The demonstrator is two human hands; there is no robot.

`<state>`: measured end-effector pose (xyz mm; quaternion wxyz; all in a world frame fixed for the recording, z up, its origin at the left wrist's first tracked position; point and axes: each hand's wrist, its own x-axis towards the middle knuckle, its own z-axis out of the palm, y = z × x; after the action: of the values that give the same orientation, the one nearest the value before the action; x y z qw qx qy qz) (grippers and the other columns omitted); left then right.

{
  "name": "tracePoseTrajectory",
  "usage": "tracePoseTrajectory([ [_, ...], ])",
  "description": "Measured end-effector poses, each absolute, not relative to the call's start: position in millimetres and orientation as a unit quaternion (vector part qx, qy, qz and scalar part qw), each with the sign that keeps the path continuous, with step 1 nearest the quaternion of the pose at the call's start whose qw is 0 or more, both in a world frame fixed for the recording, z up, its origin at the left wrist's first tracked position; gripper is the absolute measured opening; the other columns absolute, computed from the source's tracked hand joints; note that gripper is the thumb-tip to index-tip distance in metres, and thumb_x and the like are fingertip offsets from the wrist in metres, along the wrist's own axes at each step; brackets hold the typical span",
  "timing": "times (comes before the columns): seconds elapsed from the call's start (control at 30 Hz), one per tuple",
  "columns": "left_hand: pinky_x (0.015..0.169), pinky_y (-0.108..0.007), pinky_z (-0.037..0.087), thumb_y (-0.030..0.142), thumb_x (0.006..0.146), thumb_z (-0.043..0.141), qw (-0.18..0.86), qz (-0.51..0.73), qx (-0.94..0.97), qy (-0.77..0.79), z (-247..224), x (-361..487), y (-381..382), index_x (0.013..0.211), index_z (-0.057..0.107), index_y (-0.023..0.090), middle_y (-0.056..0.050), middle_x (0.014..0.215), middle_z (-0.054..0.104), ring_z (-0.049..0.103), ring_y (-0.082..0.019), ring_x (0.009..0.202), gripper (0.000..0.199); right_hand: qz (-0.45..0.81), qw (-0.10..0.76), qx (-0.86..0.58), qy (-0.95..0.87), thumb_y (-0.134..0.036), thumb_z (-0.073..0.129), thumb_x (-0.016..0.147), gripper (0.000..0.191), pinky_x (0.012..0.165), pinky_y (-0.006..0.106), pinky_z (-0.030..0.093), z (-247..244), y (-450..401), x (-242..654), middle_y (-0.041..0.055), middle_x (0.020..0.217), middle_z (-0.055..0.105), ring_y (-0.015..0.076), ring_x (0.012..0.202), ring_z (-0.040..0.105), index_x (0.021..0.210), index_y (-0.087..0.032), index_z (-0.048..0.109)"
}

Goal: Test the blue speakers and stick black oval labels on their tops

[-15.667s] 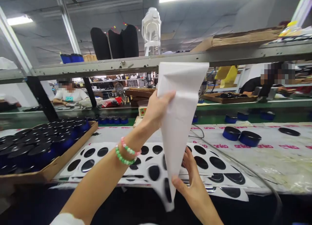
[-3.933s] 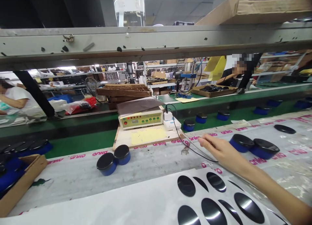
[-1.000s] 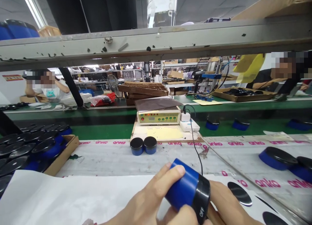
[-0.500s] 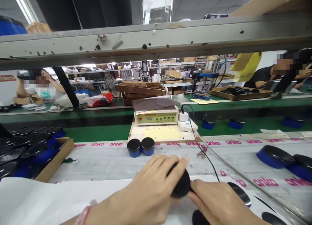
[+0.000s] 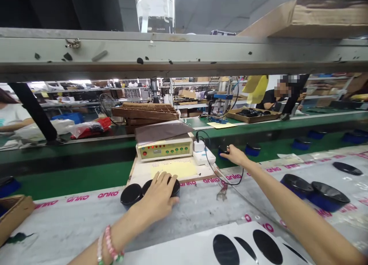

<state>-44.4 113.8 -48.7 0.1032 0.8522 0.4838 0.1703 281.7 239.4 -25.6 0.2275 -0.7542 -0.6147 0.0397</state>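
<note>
My left hand (image 5: 161,198) is over the group of blue round pieces with glossy black tops in front of the control box. Its fingers curl down over the rightmost piece (image 5: 174,187), which stands on the plastic-covered bench. Beside it are another black-topped piece (image 5: 146,186), partly covered by the hand, and a third (image 5: 131,195) at the left. Stretched out over the green conveyor, my right hand (image 5: 235,156) pinches a similar blue and black round piece (image 5: 223,150) by its near side.
A control box (image 5: 163,148) with lit buttons stands behind my left hand; a black cable (image 5: 211,165) loops beside it. White sheets with black oval stickers (image 5: 225,249) lie in front. More pieces (image 5: 330,196) stand at right. A shelf beam (image 5: 184,52) crosses overhead.
My hands have parted from the black round piece they worked on together. The left moved forward to the pieces by the control box, where a third now stands; the right reached out to the conveyor.
</note>
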Motion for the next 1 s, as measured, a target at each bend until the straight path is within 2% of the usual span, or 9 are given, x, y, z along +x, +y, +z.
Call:
tracePoseTrajectory([
  [0.1, 0.109, -0.054, 0.025, 0.031, 0.086, 0.055, 0.119, 0.208, 0.845, 0.477, -35, -37, 107, 0.135, 0.04, 0.023, -0.013, 0.144, 0.032, 0.026, -0.032, 0.136, 0.052, 0.036, 0.246, -0.752, -0.61, -0.042, 0.058, 0.087, 0.032, 0.067, 0.033, 0.05, -16, 225, 272, 0.006, 0.092, 0.062, 0.0167, 0.076, 0.061, 0.1, -0.013, 0.057],
  [0.17, 0.107, -0.047, 0.033, 0.038, 0.092, 0.047, 0.198, 0.29, 0.828, 0.437, -22, -23, 97, 0.137, 0.035, 0.03, -0.009, 0.148, 0.022, 0.027, -0.026, 0.135, 0.047, 0.029, 0.27, -0.741, -0.615, -0.055, 0.058, 0.081, 0.041, 0.058, 0.03, 0.046, 2, 198, 258, 0.0047, 0.077, 0.062, 0.0169, 0.065, 0.057, 0.091, -0.016, 0.053],
  [0.23, 0.103, -0.042, 0.04, 0.043, 0.087, 0.056, 0.318, 0.389, 0.782, 0.369, -10, -3, 85, 0.14, 0.027, 0.033, -0.008, 0.149, 0.014, 0.029, -0.025, 0.134, 0.061, 0.033, 0.294, -0.712, -0.637, -0.067, 0.054, 0.076, 0.047, 0.051, 0.026, 0.04, 23, 157, 235, -0.0002, 0.064, 0.058, 0.0153, 0.054, 0.052, 0.084, -0.021, 0.048],
  [0.33, 0.095, -0.039, 0.046, 0.038, 0.068, 0.079, 0.449, 0.509, 0.671, 0.299, 5, 17, 66, 0.138, 0.025, 0.03, -0.011, 0.141, 0.031, 0.045, -0.026, 0.121, 0.089, 0.089, 0.352, -0.586, -0.724, -0.065, 0.047, 0.081, 0.043, 0.044, 0.024, 0.034, 50, 87, 196, -0.0049, 0.056, 0.05, 0.0127, 0.047, 0.045, 0.075, -0.024, 0.039],
  [0.43, 0.09, -0.036, 0.047, 0.033, 0.066, 0.081, 0.559, 0.555, 0.561, 0.255, 18, 10, 47, 0.121, 0.044, 0.022, -0.008, 0.117, 0.056, 0.058, -0.022, 0.101, 0.068, 0.176, 0.347, -0.437, -0.811, -0.043, 0.025, 0.097, 0.033, 0.054, 0.024, 0.042, 63, 31, 175, -0.0023, 0.069, 0.052, 0.0134, 0.061, 0.051, 0.079, -0.023, 0.043],
  [0.53, 0.092, -0.038, 0.046, 0.027, 0.074, 0.071, 0.701, 0.526, 0.441, 0.193, 27, -16, 29, 0.115, 0.054, 0.017, -0.009, 0.111, 0.062, 0.06, -0.023, 0.101, 0.046, 0.172, 0.324, -0.373, -0.852, -0.031, 0.03, 0.098, 0.022, 0.066, 0.023, 0.045, 58, 9, 174, -0.0002, 0.082, 0.056, 0.0139, 0.076, 0.056, 0.09, -0.023, 0.049],
  [0.6, 0.092, -0.04, 0.047, 0.021, 0.073, 0.068, 0.761, 0.505, 0.372, 0.165, 29, -30, 18, 0.115, 0.057, 0.016, -0.011, 0.112, 0.064, 0.061, -0.023, 0.1, 0.044, 0.127, 0.333, -0.337, -0.871, -0.027, 0.036, 0.097, 0.017, 0.062, 0.022, 0.043, 48, 9, 174, -0.0001, 0.08, 0.056, 0.0128, 0.07, 0.055, 0.088, -0.022, 0.05],
  [0.8, 0.076, -0.034, 0.055, 0.041, 0.078, 0.07, 0.77, 0.517, 0.318, 0.195, 19, -36, 0, 0.105, 0.066, 0.019, -0.008, 0.103, 0.068, 0.063, -0.02, 0.09, 0.035, 0.015, 0.403, -0.279, -0.871, -0.02, 0.042, 0.096, 0.024, 0.048, 0.022, 0.032, 30, 12, 161, -0.0041, 0.062, 0.046, 0.009, 0.05, 0.042, 0.072, -0.02, 0.044],
  [1.0, 0.086, -0.035, 0.05, 0.049, 0.079, 0.067, 0.735, 0.503, 0.378, 0.252, 21, -35, -2, 0.113, 0.062, 0.024, -0.005, 0.113, 0.063, 0.058, -0.021, 0.101, 0.043, -0.021, 0.395, -0.293, -0.87, -0.024, 0.039, 0.098, 0.028, 0.047, 0.023, 0.032, 36, 0, 161, -0.0044, 0.06, 0.047, 0.009, 0.049, 0.043, 0.07, -0.021, 0.042],
])
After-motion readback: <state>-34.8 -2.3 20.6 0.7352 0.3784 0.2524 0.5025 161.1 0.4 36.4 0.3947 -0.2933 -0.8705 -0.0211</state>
